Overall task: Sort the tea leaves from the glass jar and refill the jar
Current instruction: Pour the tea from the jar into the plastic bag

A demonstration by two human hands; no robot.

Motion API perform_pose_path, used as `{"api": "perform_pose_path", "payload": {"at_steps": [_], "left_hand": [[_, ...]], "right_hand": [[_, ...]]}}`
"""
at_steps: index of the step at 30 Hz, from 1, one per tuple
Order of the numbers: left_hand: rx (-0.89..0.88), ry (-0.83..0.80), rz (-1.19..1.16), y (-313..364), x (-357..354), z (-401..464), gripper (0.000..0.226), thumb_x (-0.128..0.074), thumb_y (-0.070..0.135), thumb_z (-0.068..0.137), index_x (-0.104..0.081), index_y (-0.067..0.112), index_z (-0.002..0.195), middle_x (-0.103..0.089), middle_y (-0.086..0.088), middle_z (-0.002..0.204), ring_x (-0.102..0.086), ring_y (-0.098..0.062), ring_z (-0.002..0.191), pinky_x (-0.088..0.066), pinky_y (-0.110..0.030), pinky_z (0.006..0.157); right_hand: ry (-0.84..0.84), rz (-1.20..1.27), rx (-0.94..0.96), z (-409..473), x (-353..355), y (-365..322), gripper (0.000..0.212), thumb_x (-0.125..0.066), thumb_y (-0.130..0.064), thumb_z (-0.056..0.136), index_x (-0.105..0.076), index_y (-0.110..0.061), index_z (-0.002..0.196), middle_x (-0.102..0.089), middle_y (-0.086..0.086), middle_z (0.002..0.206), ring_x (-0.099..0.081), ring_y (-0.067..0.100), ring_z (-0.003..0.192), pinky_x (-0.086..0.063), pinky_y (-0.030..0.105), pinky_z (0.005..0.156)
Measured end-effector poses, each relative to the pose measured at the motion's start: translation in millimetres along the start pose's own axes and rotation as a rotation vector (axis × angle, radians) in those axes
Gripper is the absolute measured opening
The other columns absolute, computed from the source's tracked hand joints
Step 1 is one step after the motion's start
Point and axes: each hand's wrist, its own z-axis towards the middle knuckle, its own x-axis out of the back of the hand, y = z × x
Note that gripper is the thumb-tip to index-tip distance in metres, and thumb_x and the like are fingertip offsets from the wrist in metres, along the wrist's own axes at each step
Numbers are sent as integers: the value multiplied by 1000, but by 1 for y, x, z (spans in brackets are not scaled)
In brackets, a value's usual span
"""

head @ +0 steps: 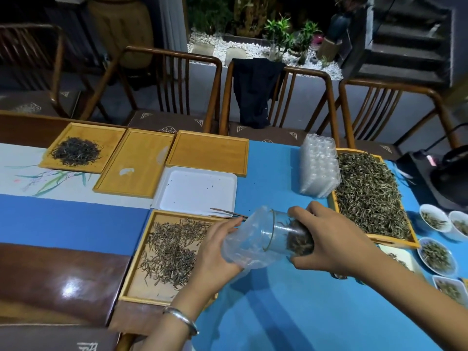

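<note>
Above tray (131, 282), hands (215, 252) (334, 239) gripping jar (286, 236)

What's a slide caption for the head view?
Both hands, left hand and right hand, hold the glass jar sideways, tea leaves inside, above a bamboo tray.

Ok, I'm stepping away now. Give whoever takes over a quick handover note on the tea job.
Left hand holds a clear plastic bag at the jar's mouth. Right hand grips the glass jar, tipped sideways above the blue table, leaves packed at its base.
Near wooden tray holds loose sorted leaves; tweezers lie on the white tray.
Done: some leaves are spread on the tray. Left: finish sorting, refill the jar.
</note>
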Motion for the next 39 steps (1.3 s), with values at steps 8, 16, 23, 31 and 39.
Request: {"api": "perform_pose_path", "payload": {"at_steps": [8,16,23,31,39], "left_hand": [[2,5,1,3,-6,-6,69,-86,34,59,-58,47,121,-55,31,120,-55,7,114,-38,-5,96],[-27,-8,-22,5,-12,-9,69,-87,23,59,-61,36,122,-56,30,120,-55,5,112,-42,-10,96],[7,7,-90,4,-16,-16,72,-87,22,54,-60,46,116,-61,26,118,-60,2,110,-44,-11,91],[131,22,-170,2,-21,-20,72,-89,28,52,-61,47,116,-70,15,110,-68,-5,100,-57,-38,89],[128,17,-183,1,-20,-22,72,-87,36,52,-57,62,111,-70,23,110,-69,0,99,-56,-25,87]], "right_hand": [[-51,-121,37,0,3,-9,70,-59,-60,54,-41,-31,116,-39,-2,87,-50,22,75,-21,28,54],[-112,-195,81,-1,8,-16,74,-61,-60,55,-39,-30,120,-44,1,96,-52,25,81,-33,31,63],[-99,-247,132,1,13,-23,74,-61,-58,57,-38,-29,121,-43,3,97,-49,26,85,-37,34,69],[-60,-379,251,8,28,-33,70,-67,-46,61,-39,-28,122,-43,5,101,-45,25,86,-22,33,67],[-84,-391,250,13,29,-36,70,-68,-45,63,-38,-28,125,-43,6,104,-47,25,91,-25,33,69]]}}
